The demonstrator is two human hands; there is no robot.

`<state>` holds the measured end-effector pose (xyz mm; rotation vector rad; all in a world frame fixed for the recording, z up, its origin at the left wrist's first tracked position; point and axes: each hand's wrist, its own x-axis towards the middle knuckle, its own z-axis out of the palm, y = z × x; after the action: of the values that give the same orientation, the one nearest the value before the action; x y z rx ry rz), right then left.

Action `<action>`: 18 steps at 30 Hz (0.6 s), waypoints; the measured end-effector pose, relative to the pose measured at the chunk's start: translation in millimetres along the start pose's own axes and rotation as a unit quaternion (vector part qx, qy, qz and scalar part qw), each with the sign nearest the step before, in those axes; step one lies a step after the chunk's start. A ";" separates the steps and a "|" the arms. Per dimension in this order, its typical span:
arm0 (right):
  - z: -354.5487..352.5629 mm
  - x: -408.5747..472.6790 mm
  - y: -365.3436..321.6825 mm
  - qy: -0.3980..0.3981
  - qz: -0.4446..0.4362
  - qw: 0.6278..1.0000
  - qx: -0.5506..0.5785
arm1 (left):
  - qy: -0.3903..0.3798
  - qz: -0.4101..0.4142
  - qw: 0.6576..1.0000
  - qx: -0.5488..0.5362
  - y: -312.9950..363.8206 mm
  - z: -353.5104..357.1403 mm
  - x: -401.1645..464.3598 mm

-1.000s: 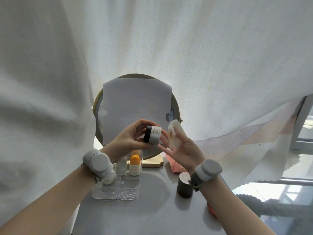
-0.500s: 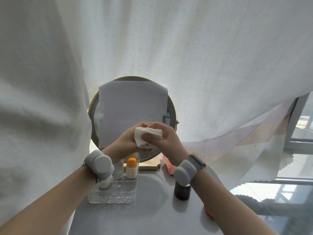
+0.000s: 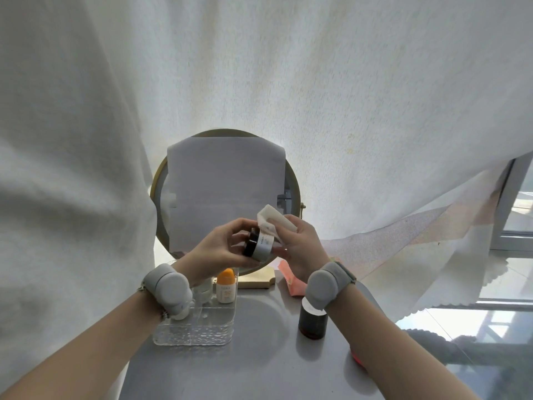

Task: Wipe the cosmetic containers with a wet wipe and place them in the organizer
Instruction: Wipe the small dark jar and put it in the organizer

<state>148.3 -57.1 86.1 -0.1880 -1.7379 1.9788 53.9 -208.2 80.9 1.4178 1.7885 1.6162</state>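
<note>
Head view, and the person is mid-wipe. The left hand (image 3: 222, 249) has its fingers and thumb curled round a small round jar with a black lid and a silver-grey body (image 3: 257, 245), held tipped on its side in the air above the grey table top (image 3: 259, 356), in front of the round gold-rimmed mirror covered by a sheet of white paper (image 3: 227, 194). The right hand (image 3: 300, 249) clutches a folded white wet wipe (image 3: 274, 223), pressed against the jar's upper edge.

Progress, as a judgement: partly done. The clear plastic organizer (image 3: 196, 332) already holds a small white bottle with an orange cap (image 3: 225, 287), and at least one more pale container beside it, half hidden by the left wrist. The jar in hand is not yet placed. A dark brown cylindrical jar (image 3: 313, 321) stands on the table apart from the organizer, under the right wrist, so it likely awaits its turn.

Writing: the jar's silver band carries dark lettering, too small and tilted to read with confidence. The orange-capped bottle shows orange print that looks like "50"; the brand line above it is illegible.
</note>
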 end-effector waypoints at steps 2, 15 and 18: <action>-6.5 -0.2 5.9 0.028 0.055 0.997 0.039 | 0.015 0.009 1.000 -0.007 1.0 0.5 0.7; -8.0 -12.9 -1.0 -0.090 -0.095 0.989 -0.066 | 0.053 -0.014 0.998 -0.020 4.5 2.4 8.3; -4.5 -15.1 1.6 -0.071 -0.158 0.975 -0.141 | 0.049 -0.010 0.998 -0.025 5.1 0.1 8.3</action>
<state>162.9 -59.9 80.5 0.1327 -1.9956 1.5474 52.6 -202.0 88.4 1.3150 1.7974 1.7347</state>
